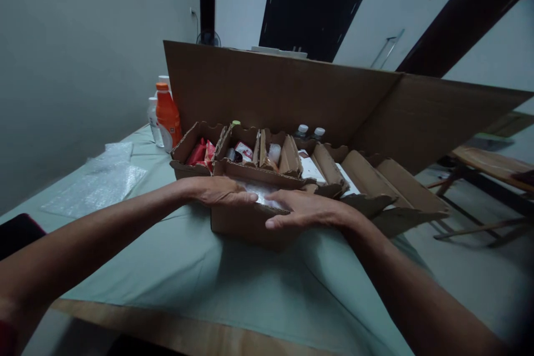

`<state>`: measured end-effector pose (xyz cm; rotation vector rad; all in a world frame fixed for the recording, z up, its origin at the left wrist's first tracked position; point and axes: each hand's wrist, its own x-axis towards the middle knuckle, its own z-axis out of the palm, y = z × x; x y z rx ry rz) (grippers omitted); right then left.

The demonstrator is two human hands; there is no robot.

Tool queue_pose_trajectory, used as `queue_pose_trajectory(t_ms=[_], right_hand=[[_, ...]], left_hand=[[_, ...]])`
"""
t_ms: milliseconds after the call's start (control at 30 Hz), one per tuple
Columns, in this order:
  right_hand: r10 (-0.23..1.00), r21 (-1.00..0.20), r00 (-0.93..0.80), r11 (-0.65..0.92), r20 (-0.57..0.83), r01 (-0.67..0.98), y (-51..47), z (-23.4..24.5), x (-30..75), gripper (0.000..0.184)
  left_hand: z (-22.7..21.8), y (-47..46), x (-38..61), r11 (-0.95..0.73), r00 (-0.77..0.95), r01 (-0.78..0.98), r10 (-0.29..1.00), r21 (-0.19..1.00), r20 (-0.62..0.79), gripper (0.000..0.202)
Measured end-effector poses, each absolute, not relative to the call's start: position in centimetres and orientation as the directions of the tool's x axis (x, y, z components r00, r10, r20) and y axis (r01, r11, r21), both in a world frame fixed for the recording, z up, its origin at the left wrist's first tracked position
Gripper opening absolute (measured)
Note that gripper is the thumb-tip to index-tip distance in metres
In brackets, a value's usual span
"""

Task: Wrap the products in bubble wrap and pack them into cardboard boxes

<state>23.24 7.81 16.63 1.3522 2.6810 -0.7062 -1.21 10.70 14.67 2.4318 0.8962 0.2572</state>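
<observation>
In front of me stands a cardboard box (250, 231) with clear plastic wrapping (261, 192), seemingly bubble wrap, showing in its opening. My left hand (221, 191) reaches over the box's left end, flat with the thumb stretched out, its other fingers partly hidden. From the right, my right hand (306, 208) lies over the front edge with thumb and fingers apart, its fingertips touching the wrapping. Both palms face down, and neither hand grips anything visible. What lies under the wrapping is hidden.
Behind it runs a row of open cardboard bins (196, 147) holding red packets (202, 153) and other goods. A tall cardboard panel (267, 89) rises at the back. An orange bottle (167, 114) and a bubble wrap sheet (98, 183) are on the left of the green cloth (167, 256).
</observation>
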Motion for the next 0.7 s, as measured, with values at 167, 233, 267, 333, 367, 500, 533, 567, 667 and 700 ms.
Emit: queue_pose_trajectory(t_ms=[167, 233, 267, 333, 367, 500, 533, 567, 667, 700], right_hand=[[0.875, -0.372, -0.371, 0.471, 0.309, 0.8, 2.4, 16.0, 25.3, 0.034], [0.841, -0.45, -0.102, 0.382, 0.531, 0.807, -0.3, 14.3, 27.0, 0.028], [0.818, -0.503, 0.025, 0.329, 0.575, 0.799, -1.2, 13.0, 27.9, 0.026], [0.822, -0.607, 0.164, 0.252, 0.545, 0.754, -2.0, 9.9, 29.2, 0.038], [0.851, -0.653, 0.182, 0.223, 0.492, 0.724, -1.8, 8.4, 29.5, 0.052], [0.965, -0.771, 0.091, 0.137, 0.244, 0.622, 1.0, 4.1, 27.8, 0.076], [0.978, -0.791, 0.074, 0.111, 0.194, 0.601, 1.6, 3.7, 27.1, 0.072], [0.985, -0.809, 0.073, 0.083, 0.154, 0.582, 2.2, 3.5, 26.5, 0.068], [0.982, -0.841, 0.15, 0.02, 0.119, 0.54, 2.5, 3.4, 25.4, 0.064], [0.973, -0.845, 0.183, 0.022, 0.141, 0.535, 2.1, 3.3, 25.4, 0.062]], left_hand=[[13.4, 5.1, -4.2, -0.714, 0.541, 0.479, 0.699, 0.511, 0.468, 0.037], [11.1, 2.6, -5.8, -0.648, 0.262, 0.511, 0.743, 0.565, 0.616, 0.03], [9.7, 1.7, -6.3, -0.565, 0.118, 0.538, 0.785, 0.626, 0.608, 0.028], [6.6, 0.9, -6.6, -0.383, -0.052, 0.54, 0.873, 0.749, 0.485, 0.037], [5.3, 1.0, -6.3, -0.326, -0.071, 0.52, 0.904, 0.79, 0.421, 0.044], [2.7, 3.1, -3.0, -0.307, 0.01, 0.383, 0.944, 0.871, 0.329, 0.061], [2.7, 3.7, -2.1, -0.309, 0.009, 0.343, 0.945, 0.887, 0.326, 0.066], [2.8, 4.2, -1.3, -0.304, -0.002, 0.301, 0.947, 0.904, 0.32, 0.07], [3.0, 4.5, 0.1, -0.276, -0.039, 0.186, 0.957, 0.943, 0.288, 0.081], [3.0, 4.2, 0.3, -0.267, -0.042, 0.165, 0.96, 0.949, 0.278, 0.082]])
